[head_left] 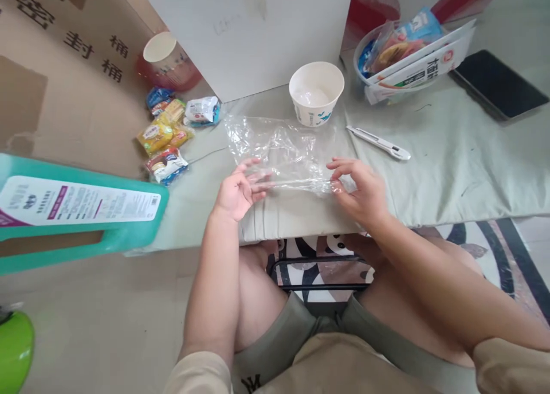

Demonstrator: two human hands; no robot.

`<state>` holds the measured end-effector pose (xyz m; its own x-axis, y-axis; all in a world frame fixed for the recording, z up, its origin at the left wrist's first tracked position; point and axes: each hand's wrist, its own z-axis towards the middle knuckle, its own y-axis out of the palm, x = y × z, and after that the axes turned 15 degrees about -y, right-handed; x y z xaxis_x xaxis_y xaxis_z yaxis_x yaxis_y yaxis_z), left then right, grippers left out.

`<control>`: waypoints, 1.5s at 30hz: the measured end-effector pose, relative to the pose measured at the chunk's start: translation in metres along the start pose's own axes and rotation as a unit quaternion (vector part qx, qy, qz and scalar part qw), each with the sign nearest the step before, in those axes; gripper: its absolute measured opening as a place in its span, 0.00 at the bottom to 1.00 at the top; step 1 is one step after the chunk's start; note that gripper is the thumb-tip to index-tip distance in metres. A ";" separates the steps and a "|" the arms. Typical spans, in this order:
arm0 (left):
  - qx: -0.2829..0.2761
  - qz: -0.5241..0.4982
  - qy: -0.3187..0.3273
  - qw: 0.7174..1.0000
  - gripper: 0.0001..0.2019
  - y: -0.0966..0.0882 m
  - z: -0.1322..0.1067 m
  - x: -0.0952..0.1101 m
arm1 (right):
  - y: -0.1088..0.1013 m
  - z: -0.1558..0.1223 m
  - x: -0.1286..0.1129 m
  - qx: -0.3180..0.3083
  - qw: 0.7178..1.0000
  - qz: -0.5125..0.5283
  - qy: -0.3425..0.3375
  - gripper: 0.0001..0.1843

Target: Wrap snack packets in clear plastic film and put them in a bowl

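A clear plastic bag [279,148] lies spread and crinkled on the cloth-covered table, its near edge pulled into a straight line between my hands. My left hand [238,193] has that edge between thumb and fingers at the left end. At the other end, my right hand [358,188] pinches the same edge with thumb and fingertips. Just behind the bag stands a white paper bowl [317,99] with blue print, its inside showing something shiny. To the right of the bag rests a white utility knife [378,143], apart from both hands.
Small wrapped snacks [161,133] are piled at left, near a paper cup [165,53]. A green jug [129,233] and a cardboard box [73,96] flank them. A white box [258,33] stands behind. At right are a plastic tub [365,76] of packets and a phone [501,85].
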<state>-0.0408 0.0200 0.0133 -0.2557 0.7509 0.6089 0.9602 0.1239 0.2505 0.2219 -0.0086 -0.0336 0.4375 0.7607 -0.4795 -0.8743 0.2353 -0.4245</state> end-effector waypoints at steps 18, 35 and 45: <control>0.055 0.064 0.091 0.992 0.06 -0.022 -0.010 -0.002 | -0.009 0.000 0.006 -0.109 0.989 0.030 -0.097 0.07; 0.053 0.165 0.023 0.985 0.23 -0.008 0.010 0.006 | -0.016 -0.008 0.005 -0.324 0.920 0.204 -0.089 0.03; 0.265 0.191 0.115 0.938 0.08 -0.011 0.016 0.005 | -0.022 -0.004 0.008 -0.265 0.936 0.221 -0.067 0.01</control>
<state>-0.0511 0.0330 0.0013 0.1605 0.6534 0.7398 0.8918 0.2251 -0.3923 0.2454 -0.0098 -0.0308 -0.0026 0.7903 -0.6127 -0.7208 -0.4262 -0.5466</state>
